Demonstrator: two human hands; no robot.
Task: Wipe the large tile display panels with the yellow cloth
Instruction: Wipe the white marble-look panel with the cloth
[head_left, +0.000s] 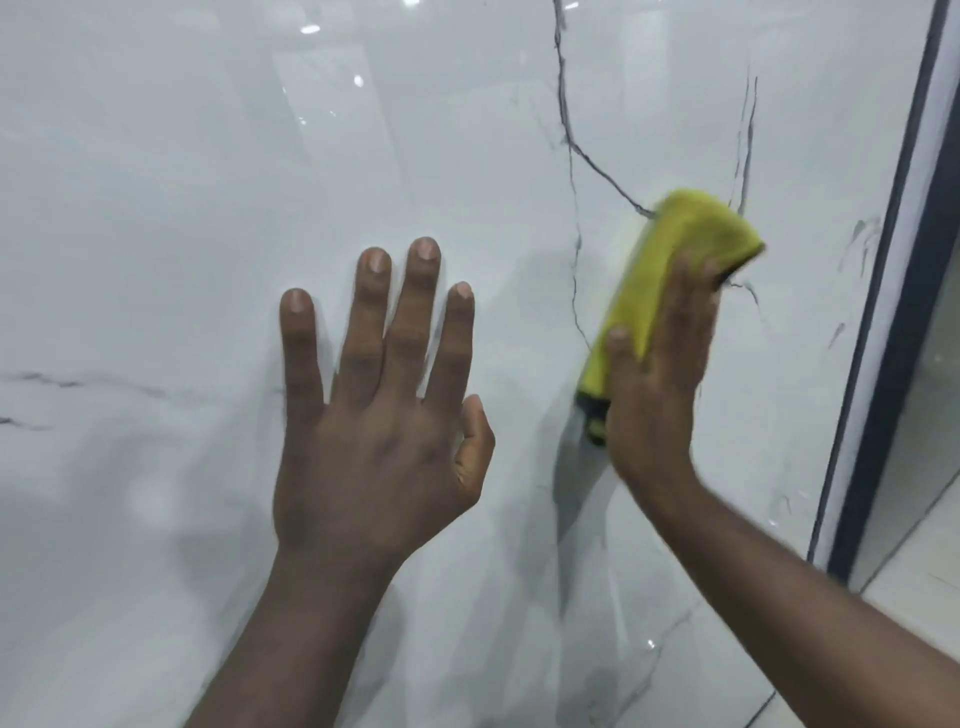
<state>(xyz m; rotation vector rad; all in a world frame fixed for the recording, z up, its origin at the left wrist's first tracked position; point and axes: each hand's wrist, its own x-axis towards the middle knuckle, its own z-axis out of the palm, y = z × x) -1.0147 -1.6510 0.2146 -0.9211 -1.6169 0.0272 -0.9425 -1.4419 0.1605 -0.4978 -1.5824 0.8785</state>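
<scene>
A large glossy white tile panel (208, 182) with dark grey veins fills nearly the whole view. My left hand (379, 405) lies flat against it at centre, fingers straight and spread, pointing up. To its right, my right hand (660, 374) presses a folded yellow cloth (670, 260) with a dark edge onto the panel, fingers extended over the cloth. The cloth sticks out above and below the hand and looks motion-blurred.
A dark vertical frame strip (878, 322) borders the panel on the right. Beyond it is a pale tiled floor (914, 587). Ceiling lights reflect in the panel near the top.
</scene>
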